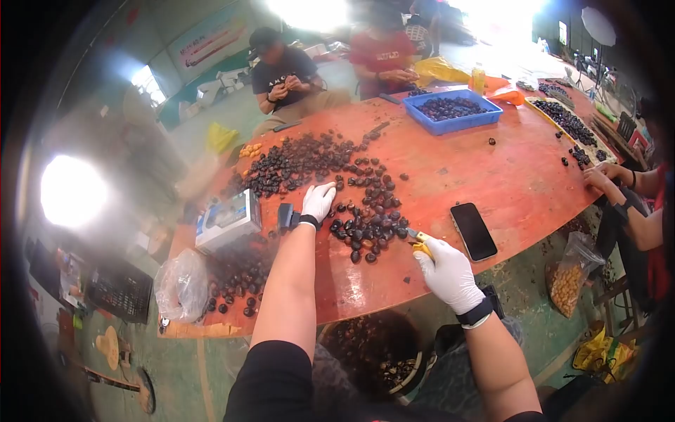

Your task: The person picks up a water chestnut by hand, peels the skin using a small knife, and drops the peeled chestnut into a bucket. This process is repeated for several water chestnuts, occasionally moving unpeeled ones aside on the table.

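Note:
My left hand (318, 201), in a white glove, reaches over the red table (443, 169) to the edge of a pile of dark brown chestnuts (369, 224). Its fingers are drawn together at a single chestnut (339, 184); the exact hold is partly hidden. A small knife with a yellow handle (420, 248) is in my right hand (450, 276), also gloved in white. Its short blade points up and left, at the right edge of the pile. Beyond my left hand spreads a larger heap of chestnuts (288, 165).
A black phone (474, 231) lies right of my knife. On the left stand a box (228, 219) and a plastic bag (181, 285). A blue tray (457, 128) of chestnuts is at the far side. Below the table edge is a bucket (415, 376) with shells. Other people sit around the table.

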A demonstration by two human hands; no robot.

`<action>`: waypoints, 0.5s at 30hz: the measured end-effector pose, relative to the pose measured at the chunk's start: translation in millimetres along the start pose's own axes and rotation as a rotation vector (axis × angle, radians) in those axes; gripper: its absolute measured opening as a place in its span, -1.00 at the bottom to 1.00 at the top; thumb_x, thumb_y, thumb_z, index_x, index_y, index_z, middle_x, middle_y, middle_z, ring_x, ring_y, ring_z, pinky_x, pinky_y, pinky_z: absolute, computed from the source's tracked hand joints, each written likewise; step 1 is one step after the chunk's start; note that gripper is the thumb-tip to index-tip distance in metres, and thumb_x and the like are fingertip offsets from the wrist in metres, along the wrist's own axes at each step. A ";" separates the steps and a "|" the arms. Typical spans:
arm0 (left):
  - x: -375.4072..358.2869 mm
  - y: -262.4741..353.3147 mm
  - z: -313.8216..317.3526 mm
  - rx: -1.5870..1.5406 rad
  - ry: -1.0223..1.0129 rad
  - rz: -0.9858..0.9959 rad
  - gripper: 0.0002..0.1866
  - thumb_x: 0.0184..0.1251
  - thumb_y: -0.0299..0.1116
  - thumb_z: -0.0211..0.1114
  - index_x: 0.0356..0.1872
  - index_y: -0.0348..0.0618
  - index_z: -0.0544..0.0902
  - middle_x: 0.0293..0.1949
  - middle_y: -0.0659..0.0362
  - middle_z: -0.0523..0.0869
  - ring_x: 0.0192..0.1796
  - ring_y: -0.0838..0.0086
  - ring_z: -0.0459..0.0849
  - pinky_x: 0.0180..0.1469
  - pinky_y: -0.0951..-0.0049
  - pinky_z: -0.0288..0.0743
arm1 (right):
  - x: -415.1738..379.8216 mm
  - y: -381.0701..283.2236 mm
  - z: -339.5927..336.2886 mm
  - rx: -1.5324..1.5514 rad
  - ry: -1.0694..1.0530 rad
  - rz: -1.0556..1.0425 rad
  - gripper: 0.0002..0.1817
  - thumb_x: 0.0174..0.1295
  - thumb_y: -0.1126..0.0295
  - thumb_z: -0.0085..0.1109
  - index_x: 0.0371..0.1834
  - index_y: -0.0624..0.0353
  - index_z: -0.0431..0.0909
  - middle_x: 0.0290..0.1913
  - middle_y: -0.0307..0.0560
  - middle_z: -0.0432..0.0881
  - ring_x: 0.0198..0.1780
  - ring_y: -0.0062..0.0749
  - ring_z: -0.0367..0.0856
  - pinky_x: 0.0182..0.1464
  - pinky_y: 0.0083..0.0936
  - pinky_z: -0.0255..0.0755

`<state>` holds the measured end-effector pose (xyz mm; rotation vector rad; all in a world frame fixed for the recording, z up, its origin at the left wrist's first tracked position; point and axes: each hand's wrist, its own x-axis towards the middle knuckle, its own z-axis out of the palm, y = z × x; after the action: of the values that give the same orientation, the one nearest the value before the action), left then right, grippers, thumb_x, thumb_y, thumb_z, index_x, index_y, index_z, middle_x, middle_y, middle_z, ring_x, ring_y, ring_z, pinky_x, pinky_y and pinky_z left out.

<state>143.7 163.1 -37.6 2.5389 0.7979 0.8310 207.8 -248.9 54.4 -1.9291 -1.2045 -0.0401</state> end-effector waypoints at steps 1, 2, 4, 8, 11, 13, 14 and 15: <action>-0.9 0.6 -1.5 -0.077 -0.029 -0.009 -0.59 0.44 -0.10 0.13 0.10 -0.12 0.70 0.08 -0.02 0.73 0.25 0.12 0.59 0.38 0.21 0.34 | 1.0 0.5 1.3 0.007 0.024 -0.021 -0.69 0.31 0.32 0.22 0.08 0.15 0.59 -0.14 0.09 0.69 -0.11 0.05 0.68 -0.10 -0.20 0.55; -3.6 -0.7 -4.8 -0.155 -0.058 -0.022 -0.63 0.41 -0.17 0.17 0.06 -0.16 0.71 0.05 -0.02 0.75 0.19 0.14 0.64 0.32 0.21 0.41 | 2.4 1.2 3.3 0.014 0.046 -0.042 -0.76 0.31 0.30 0.22 -0.03 0.15 0.59 -0.19 0.06 0.68 -0.14 0.04 0.67 -0.13 -0.19 0.55; -14.3 3.7 -8.3 -0.285 -0.053 -0.013 -0.76 0.30 -0.38 0.24 -0.08 -0.22 0.74 -0.07 -0.02 0.78 -0.01 0.14 0.74 0.10 0.26 0.57 | 3.5 5.0 8.7 0.008 0.036 -0.063 -0.80 0.32 0.27 0.22 -0.16 0.16 0.58 -0.26 0.04 0.67 -0.17 0.03 0.66 -0.18 -0.16 0.55; -38.4 25.7 -12.4 -0.272 -0.074 0.004 -0.76 0.31 -0.36 0.23 -0.10 -0.21 0.74 -0.11 0.00 0.78 0.02 0.14 0.72 0.14 0.23 0.54 | 5.9 10.1 23.9 -0.048 -0.077 -0.037 -0.80 0.35 0.24 0.18 -0.26 0.15 0.51 -0.33 0.06 0.62 -0.24 0.05 0.65 -0.23 -0.11 0.52; -53.3 41.5 -8.8 -0.195 -0.053 0.061 -0.75 0.34 -0.33 0.21 -0.11 -0.19 0.75 -0.11 0.01 0.78 0.06 0.12 0.68 0.20 0.18 0.48 | 3.5 10.6 34.4 -0.085 -0.110 -0.051 -0.76 0.37 0.19 0.15 -0.26 0.13 0.48 -0.36 0.05 0.59 -0.27 0.08 0.64 -0.25 -0.08 0.51; -64.0 49.6 -4.2 -0.196 -0.034 0.015 -0.73 0.37 -0.31 0.18 -0.07 -0.17 0.74 -0.06 0.03 0.77 0.11 0.10 0.63 0.24 0.16 0.43 | 1.4 8.0 39.9 -0.130 -0.138 -0.049 -0.75 0.37 0.16 0.14 -0.24 0.12 0.49 -0.35 0.05 0.60 -0.25 0.09 0.65 -0.23 -0.08 0.53; -68.8 51.8 -1.9 -0.199 -0.017 0.009 -0.72 0.37 -0.31 0.17 -0.04 -0.16 0.74 -0.04 0.03 0.76 0.12 0.10 0.63 0.24 0.16 0.43 | 1.0 4.2 40.0 -0.162 -0.182 -0.011 -0.73 0.38 0.13 0.14 -0.21 0.11 0.50 -0.33 0.06 0.61 -0.23 0.10 0.66 -0.20 -0.07 0.54; -71.9 54.0 -0.8 -0.201 0.005 0.003 -0.71 0.38 -0.31 0.16 -0.01 -0.16 0.73 -0.02 0.03 0.76 0.12 0.10 0.62 0.24 0.17 0.43 | -0.6 2.9 40.3 -0.161 -0.190 -0.011 -0.73 0.38 0.13 0.13 -0.21 0.11 0.50 -0.33 0.06 0.62 -0.22 0.10 0.66 -0.20 -0.07 0.54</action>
<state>116.9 77.5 -41.7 2.3626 0.6754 0.8723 194.4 -223.2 26.3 -2.1040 -1.3727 0.0426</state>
